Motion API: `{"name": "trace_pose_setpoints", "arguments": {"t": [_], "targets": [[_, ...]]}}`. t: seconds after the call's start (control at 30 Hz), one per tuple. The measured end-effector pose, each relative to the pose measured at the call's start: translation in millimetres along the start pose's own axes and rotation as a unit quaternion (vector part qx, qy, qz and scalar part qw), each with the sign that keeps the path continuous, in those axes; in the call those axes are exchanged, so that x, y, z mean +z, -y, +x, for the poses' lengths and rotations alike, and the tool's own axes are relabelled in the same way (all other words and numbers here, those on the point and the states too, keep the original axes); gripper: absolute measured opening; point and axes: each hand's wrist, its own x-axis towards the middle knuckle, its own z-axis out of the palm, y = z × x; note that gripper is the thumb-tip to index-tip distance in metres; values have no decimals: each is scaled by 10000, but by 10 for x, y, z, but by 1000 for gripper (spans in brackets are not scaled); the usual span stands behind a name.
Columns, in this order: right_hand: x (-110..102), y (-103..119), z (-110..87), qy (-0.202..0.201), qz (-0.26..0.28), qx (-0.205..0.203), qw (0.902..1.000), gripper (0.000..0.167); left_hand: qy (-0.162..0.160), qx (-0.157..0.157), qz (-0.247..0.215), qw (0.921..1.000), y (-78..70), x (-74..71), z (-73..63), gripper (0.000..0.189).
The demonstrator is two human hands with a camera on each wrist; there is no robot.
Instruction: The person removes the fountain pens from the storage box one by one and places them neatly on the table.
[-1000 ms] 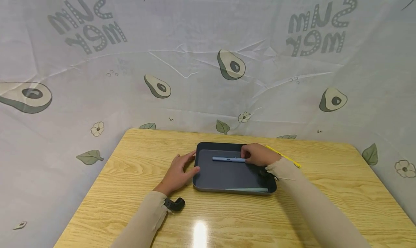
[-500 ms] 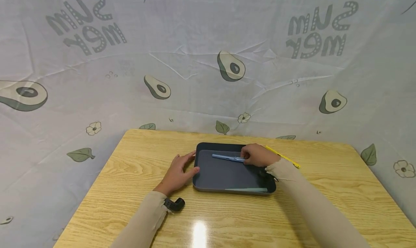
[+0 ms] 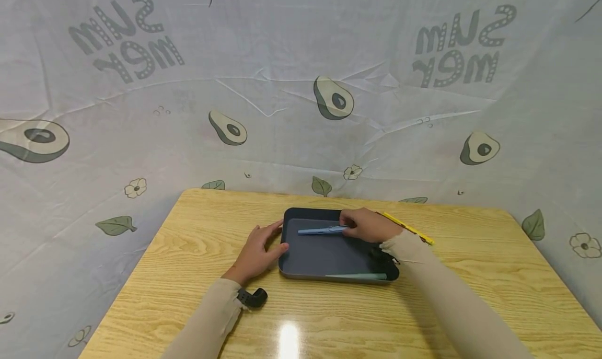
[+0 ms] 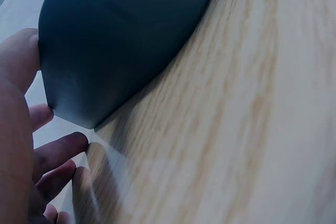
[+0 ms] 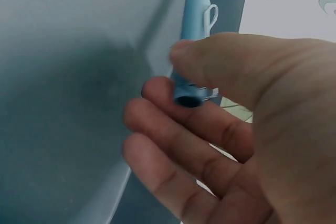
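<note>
My right hand (image 3: pixel 369 225) pinches a light blue pen (image 3: pixel 320 231) between thumb and fingers, over the inside of a dark grey rectangular tray (image 3: pixel 329 254). In the right wrist view, the pen (image 5: pixel 195 17) shows its wire clip and a small window, and its near end pokes out below the thumb. At the tray's left side rests my left hand (image 3: pixel 254 254), fingers spread and fairly straight, with the thumb at the rim. The left wrist view has the thumb and a finger touching the tray's outer wall (image 4: pixel 115 40). A pale green pen (image 3: pixel 359 276) lies along the tray's front wall.
A thin yellow stick-like pen or pencil (image 3: pixel 408 227) lies on the wooden table (image 3: pixel 211 212) behind the right forearm. Behind the table hangs a pale cloth (image 3: pixel 277 50) printed with avocados and leaves. A black band (image 3: pixel 252 297) circles the left wrist.
My right hand has moved a little to the left with the blue pen. The pen's angle has shifted slightly. The left hand and the tray have stayed in place.
</note>
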Motion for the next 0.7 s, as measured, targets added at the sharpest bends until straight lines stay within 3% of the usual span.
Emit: {"name": "trace_pose_setpoints", "arguments": {"t": [0.3, 0.53, 0.7], "targets": [[-43, 39, -50, -236, 639, -245, 9974, 11, 15, -31, 68, 10000, -11, 4, -16, 70], [-33, -2, -76, -400, 728, -27, 9965, 15, 0, 21, 14, 10000, 3, 4, -29, 71], [-28, -35, -122, -215, 1042, 99, 9943, 16, 5, 51, 33, 10000, 9, 7, -29, 70]]}}
